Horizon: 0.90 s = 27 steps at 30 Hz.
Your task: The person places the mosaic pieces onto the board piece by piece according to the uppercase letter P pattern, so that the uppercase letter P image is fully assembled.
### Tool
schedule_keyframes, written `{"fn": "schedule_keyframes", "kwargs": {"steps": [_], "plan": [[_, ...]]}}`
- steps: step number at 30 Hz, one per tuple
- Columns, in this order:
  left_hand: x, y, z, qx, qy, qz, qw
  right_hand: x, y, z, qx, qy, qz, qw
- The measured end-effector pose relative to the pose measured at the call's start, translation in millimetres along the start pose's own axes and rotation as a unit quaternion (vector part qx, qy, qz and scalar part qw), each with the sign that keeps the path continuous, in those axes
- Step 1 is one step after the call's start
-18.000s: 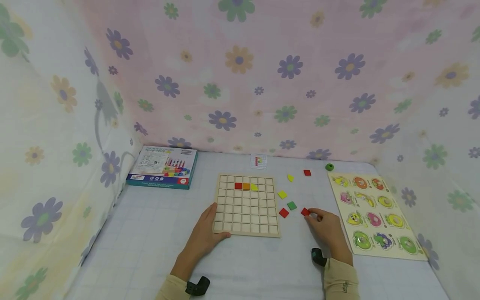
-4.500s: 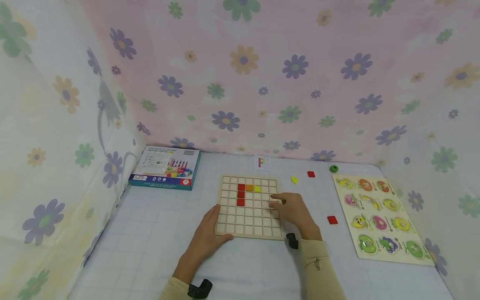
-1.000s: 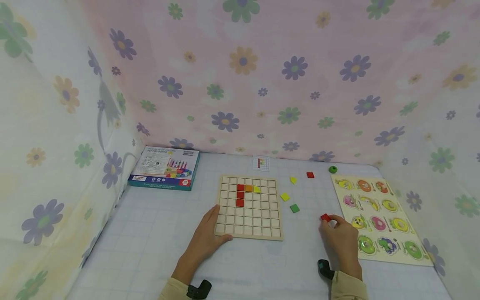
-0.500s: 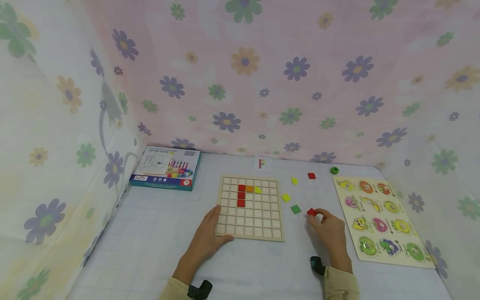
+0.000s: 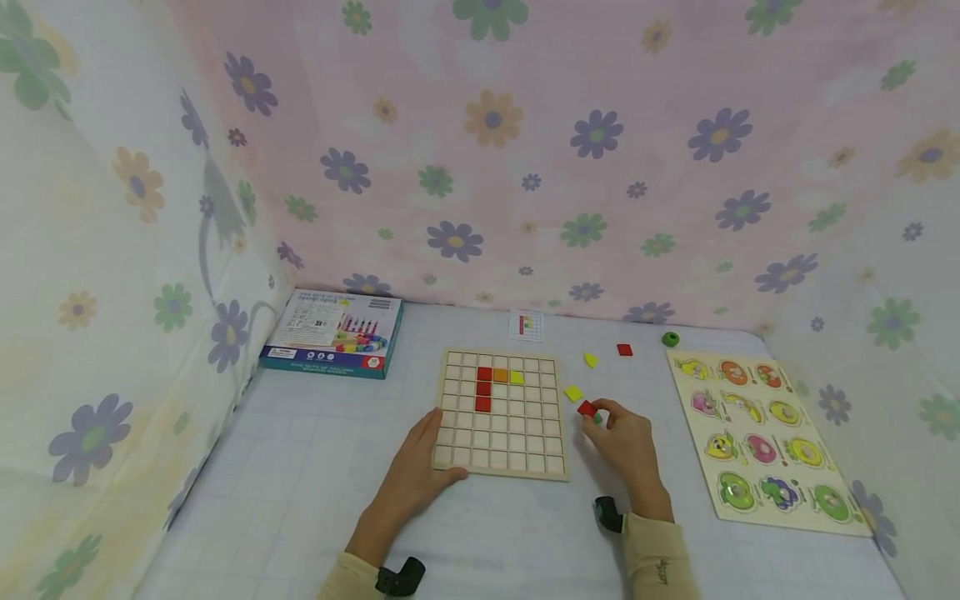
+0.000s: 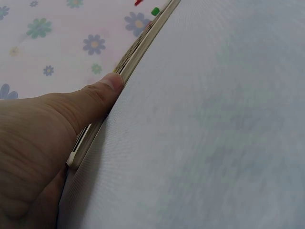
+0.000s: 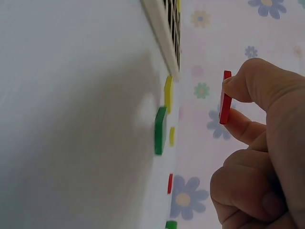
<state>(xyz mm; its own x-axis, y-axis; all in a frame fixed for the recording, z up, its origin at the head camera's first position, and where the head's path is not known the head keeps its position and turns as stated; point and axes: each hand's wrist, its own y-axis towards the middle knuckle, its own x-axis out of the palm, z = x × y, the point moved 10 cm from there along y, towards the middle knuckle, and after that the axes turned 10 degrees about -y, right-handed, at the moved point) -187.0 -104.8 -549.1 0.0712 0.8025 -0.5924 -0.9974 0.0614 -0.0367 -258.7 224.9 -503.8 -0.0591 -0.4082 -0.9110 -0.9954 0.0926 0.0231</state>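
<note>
I log two hands, one paper card (image 5: pixel 527 326), one box (image 5: pixel 330 333) at left and one fruit puzzle board (image 5: pixel 701 427) of twelve pieces at right. One grid board (image 5: pixel 501 437), lower centre, carries five tiles: three red tiles (image 5: pixel 483 389) in a column, one orange tile (image 5: pixel 501 376) and one yellow tile (image 5: pixel 517 377). To its right on my head feed: one yellow square (image 5: pixel 573 393), one yellow curved piece (image 5: pixel 591 360), one loose red tile (image 5: pixel 625 350), one green bead (image 5: pixel 671 339). The right hand (image 5: pixel 626 442), right of centre, pinches a further red tile (image 5: pixel 585 408) between thumb and finger. From the head, that tile overlaps one green tile (image 7: pixel 161 131); my right wrist feed shows the two apart, the held one raised off the table. The left hand (image 5: pixel 412 462) lies relaxed, fingers along the grid board's left edge; my left wrist feed shows its thumb touching the near edge, most fingers hidden. Surface: table (image 5: pixel 300 475), white cloth, faintly checked. Room: flowered fabric walls (image 5: pixel 420 142), pink behind, whitish at both sides.
</note>
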Motion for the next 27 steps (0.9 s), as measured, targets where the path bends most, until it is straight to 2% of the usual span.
{"fn": "schedule_keyframes", "kwargs": {"steps": [11, 18, 27], "plan": [[-1.3, -0.6, 1.3, 0.006, 0.001, 0.004, 1.0000, 8, 2.7, -54, -0.080, 0.030, 0.002, 0.9963], [-0.5, -0.4, 0.0, 0.006, -0.001, 0.004, 1.0000, 21, -1.5, -88, -0.119, 0.043, -0.029, 0.9915], [0.5, -0.4, -1.5, 0.003, -0.004, 0.000, 1.0000, 46, -11.7, -127, -0.175, 0.028, -0.080, 0.9809]]}}
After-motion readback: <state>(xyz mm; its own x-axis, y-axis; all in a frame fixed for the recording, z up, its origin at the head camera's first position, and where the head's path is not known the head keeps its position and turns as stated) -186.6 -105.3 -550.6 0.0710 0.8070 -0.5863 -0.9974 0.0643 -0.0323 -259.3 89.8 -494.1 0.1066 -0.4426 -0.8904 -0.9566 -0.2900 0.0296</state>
